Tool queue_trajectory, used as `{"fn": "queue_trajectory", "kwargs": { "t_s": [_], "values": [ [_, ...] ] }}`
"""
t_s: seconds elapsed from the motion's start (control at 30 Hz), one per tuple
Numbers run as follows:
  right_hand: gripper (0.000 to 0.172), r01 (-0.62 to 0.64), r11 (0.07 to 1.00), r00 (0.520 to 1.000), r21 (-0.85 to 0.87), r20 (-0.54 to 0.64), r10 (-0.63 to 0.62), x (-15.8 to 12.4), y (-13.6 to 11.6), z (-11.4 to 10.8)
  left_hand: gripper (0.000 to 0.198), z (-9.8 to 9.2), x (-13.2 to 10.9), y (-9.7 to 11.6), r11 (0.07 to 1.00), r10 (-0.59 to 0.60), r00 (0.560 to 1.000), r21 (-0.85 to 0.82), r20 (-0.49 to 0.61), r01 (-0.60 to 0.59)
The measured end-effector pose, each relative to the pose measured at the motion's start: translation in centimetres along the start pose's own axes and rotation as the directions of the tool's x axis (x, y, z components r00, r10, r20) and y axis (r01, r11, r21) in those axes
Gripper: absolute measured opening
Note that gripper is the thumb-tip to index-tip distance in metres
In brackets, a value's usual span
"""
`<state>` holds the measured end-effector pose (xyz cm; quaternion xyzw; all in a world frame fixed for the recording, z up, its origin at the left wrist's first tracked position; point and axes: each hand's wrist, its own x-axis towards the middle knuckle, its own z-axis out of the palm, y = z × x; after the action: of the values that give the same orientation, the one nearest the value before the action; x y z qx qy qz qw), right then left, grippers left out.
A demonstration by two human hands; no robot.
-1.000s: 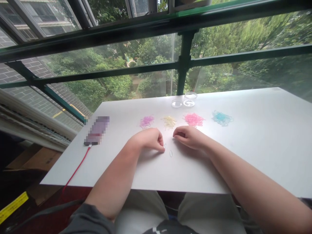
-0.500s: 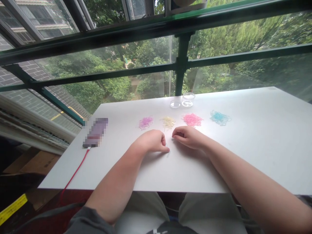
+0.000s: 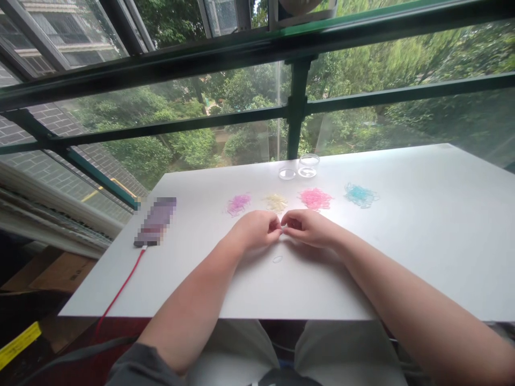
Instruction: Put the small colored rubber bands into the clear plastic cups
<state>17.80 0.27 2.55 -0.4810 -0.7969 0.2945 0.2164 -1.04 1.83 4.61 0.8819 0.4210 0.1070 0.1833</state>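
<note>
Handling something tiny between both hands seems the current step: left hand [image 3: 259,228] and right hand [image 3: 311,228] have curled fingertips nearly meeting, can't tell what's gripped. Loose loop band [image 3: 277,262] lies nearer the wearer; next move probably needs delicate pinching.

On the near side of the table [image 3: 422,225], toward its left end, a plain dark grey sleeve [image 3: 140,367] stops short around the left elbow, its edge loose. From there the left forearm [image 3: 197,289] and left hand [image 3: 259,228] are bare, as are the right forearm [image 3: 402,284] and right hand [image 3: 308,228]. Below the table's near edge show pale greyish trousers [image 3: 237,348] and a dark top [image 3: 285,378] bearing a whitish mark [image 3: 254,384], too cropped to read.
</note>
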Motion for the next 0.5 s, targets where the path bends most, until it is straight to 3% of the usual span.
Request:
{"fn": "queue_trajectory", "kwargs": {
  "t_s": [0.5],
  "values": [
    [0.010, 0.005, 1.000, 1.000, 0.013, -0.016, -0.005, 0.07, -0.13, -0.03, 0.009, -0.02, 0.06, -0.21, 0.997, 0.072, 0.996, -0.035, -0.055, -0.074]
  ]
}}
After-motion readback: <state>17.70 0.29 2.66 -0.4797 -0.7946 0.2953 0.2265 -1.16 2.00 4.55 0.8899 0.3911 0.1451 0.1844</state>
